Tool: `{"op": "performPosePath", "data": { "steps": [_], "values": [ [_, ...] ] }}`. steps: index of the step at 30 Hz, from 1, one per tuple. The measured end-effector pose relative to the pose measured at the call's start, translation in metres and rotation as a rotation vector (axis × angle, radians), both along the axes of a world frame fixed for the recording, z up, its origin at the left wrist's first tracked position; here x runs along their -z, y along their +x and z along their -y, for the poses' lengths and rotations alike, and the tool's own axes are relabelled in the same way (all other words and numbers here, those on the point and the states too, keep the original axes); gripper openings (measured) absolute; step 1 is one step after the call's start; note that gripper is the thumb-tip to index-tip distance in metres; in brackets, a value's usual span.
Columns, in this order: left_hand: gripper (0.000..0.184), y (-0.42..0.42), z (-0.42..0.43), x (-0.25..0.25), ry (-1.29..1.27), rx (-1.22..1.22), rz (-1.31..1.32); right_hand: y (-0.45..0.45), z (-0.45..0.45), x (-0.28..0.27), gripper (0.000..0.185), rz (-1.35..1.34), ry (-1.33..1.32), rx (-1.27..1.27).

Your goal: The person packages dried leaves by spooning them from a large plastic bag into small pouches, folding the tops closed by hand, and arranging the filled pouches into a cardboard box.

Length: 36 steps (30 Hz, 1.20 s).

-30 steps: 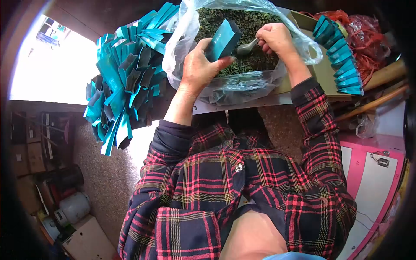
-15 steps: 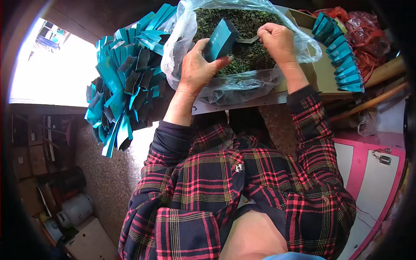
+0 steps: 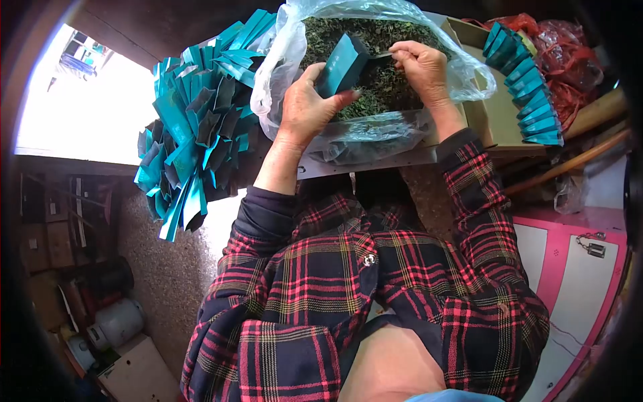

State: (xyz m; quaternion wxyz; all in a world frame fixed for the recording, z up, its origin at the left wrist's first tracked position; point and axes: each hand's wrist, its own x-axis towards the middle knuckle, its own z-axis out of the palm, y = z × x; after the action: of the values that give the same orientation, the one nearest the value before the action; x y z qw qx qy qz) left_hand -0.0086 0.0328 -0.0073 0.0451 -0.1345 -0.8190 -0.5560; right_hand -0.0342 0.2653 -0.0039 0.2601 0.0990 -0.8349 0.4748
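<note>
My left hand (image 3: 307,107) is wrapped round a teal paper pouch (image 3: 341,67), tilted with its dark open end to the right. In my right hand (image 3: 423,70) the thin handle of a small spoon (image 3: 382,55) is pinched; its far end is at the pouch's mouth and hidden there. Beneath both hands lies a heap of dried green-brown leaves (image 3: 398,90), which look like tea, inside a large clear plastic bag (image 3: 266,84) with its top spread wide.
Many opened teal pouches (image 3: 184,117) are bunched at the left. A cardboard box (image 3: 492,120) on the right has a row of teal pouches (image 3: 529,90) along its side. Behind it are red plastic bags (image 3: 573,57). A pink-and-white cabinet (image 3: 556,234) stands at lower right.
My right hand has moved the spoon slightly up and left, from over the leaves to the pouch's mouth. The pouch has stayed almost still in my left hand.
</note>
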Motion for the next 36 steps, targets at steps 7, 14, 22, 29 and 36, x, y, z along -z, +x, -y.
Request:
{"op": "performPosePath", "data": {
  "steps": [7,14,22,29,36],
  "values": [
    [0.061,0.005,-0.002,-0.014,-0.097,-0.018,0.023,-0.001,-0.013,-0.023,0.014,-0.014,-0.072,-0.052],
    [0.064,0.003,-0.004,-0.013,-0.129,-0.015,0.014,0.001,-0.034,-0.048,0.011,0.015,-0.172,-0.164],
    [0.066,0.002,-0.004,-0.013,-0.175,-0.016,0.022,0.008,-0.032,-0.063,0.011,-0.006,-0.145,-0.305],
    [0.073,0.003,-0.005,-0.011,-0.204,0.002,-0.011,0.004,-0.029,-0.072,0.014,0.068,0.097,-0.388],
    [0.076,0.000,-0.004,-0.007,-0.226,0.004,0.002,0.008,0.012,-0.087,0.014,-0.110,0.491,-0.501]
  ]
}}
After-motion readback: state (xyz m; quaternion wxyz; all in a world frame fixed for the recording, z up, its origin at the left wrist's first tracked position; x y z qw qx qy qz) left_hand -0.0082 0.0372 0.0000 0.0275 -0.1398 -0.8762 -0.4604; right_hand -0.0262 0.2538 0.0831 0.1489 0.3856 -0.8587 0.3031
